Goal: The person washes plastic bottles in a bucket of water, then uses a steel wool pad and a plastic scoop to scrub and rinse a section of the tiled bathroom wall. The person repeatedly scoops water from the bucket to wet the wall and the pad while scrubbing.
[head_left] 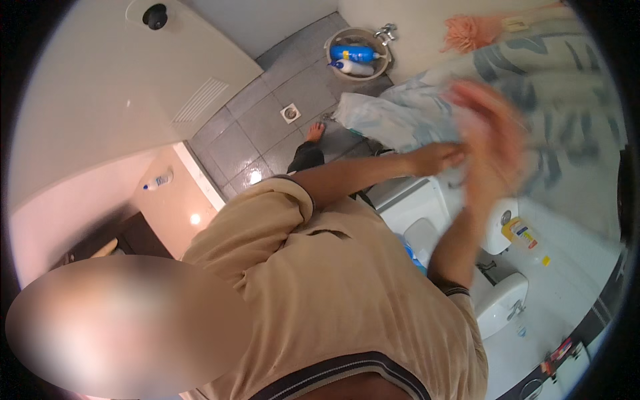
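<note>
Both my arms reach forward from a beige short-sleeved shirt (360,280). My left hand (437,160) has its fingers closed beside my right wrist; whether they hold anything is too blurred to make out. My right hand (491,130) is raised just to the right of it, smeared by motion, with its fingers apparently stretched out and nothing visible in them. It looks paler than the forearm. Behind both hands hangs a white curtain (540,140) with blue-grey leaf shapes. Below them stands a white toilet (417,207), partly hidden by my arms and shirt.
A grey bucket (327,57) holds a blue bottle (352,53) and a white bottle (355,68) beneath a tap (385,32). Right of the toilet are a yellow-labelled bottle (523,239) and a white sink (503,307). A drain (291,113) sits in the grey tiled floor (257,127).
</note>
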`<state>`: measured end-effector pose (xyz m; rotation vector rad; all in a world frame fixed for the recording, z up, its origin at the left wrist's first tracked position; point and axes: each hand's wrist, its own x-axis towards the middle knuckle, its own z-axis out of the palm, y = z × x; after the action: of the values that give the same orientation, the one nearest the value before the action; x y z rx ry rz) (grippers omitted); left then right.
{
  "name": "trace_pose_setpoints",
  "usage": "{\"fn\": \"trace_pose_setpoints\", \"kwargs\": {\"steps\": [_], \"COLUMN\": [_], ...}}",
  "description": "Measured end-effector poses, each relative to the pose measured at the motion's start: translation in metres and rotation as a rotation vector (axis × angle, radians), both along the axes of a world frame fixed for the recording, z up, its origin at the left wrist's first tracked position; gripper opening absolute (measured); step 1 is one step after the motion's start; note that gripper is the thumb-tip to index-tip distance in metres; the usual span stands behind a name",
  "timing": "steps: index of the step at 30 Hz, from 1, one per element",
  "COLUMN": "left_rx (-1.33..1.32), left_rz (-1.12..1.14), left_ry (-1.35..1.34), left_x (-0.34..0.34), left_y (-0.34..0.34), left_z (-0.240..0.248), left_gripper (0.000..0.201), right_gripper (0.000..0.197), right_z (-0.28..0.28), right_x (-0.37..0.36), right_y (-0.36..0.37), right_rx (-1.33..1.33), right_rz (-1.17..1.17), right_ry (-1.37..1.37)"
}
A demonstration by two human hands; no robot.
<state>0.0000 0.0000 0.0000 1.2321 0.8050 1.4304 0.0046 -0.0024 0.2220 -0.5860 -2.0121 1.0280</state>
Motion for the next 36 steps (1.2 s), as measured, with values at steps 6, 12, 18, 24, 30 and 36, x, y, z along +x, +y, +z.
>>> {"fn": "trace_pose_setpoints", "kwargs": {"steps": [6,12,18,24,30,36], "left_rx": [-0.263,-1.005,-1.163,-1.201,-1.143,-0.898], "left_rz": [-0.096,0.330,0.341,0.329,0.211,0.112], "left_ry": [0.614,0.571,0.549,0.407,0.440,0.564], "left_x": [-0.089,-0.290,-0.427,-0.470,-0.457,-0.426], "left_y": [-0.077,-0.129,-0.110,-0.066,-0.002,0.115], "left_z": [-0.125,-0.235,-0.295,-0.295,-0.295,-0.364], "left_gripper": [0.032,0.034,0.030,0.034,0.033,0.030], "right_gripper": [0.044,0.046,0.024,0.038,0.032,0.031], "right_z": [-0.277,-0.438,-0.534,-0.518,-0.543,-0.643], "right_x": [-0.048,0.074,0.110,-0.071,-0.164,-0.190], "right_y": [0.041,0.090,0.105,0.154,0.227,0.275], "right_rx": [-0.464,-0.456,-0.482,-0.608,-0.629,-1.014], "right_rz": [-0.164,-0.654,-0.226,-0.289,-0.213,-0.424], "right_ry": [-0.615,-1.178,-1.769,-1.076,-0.858,-0.591]}}
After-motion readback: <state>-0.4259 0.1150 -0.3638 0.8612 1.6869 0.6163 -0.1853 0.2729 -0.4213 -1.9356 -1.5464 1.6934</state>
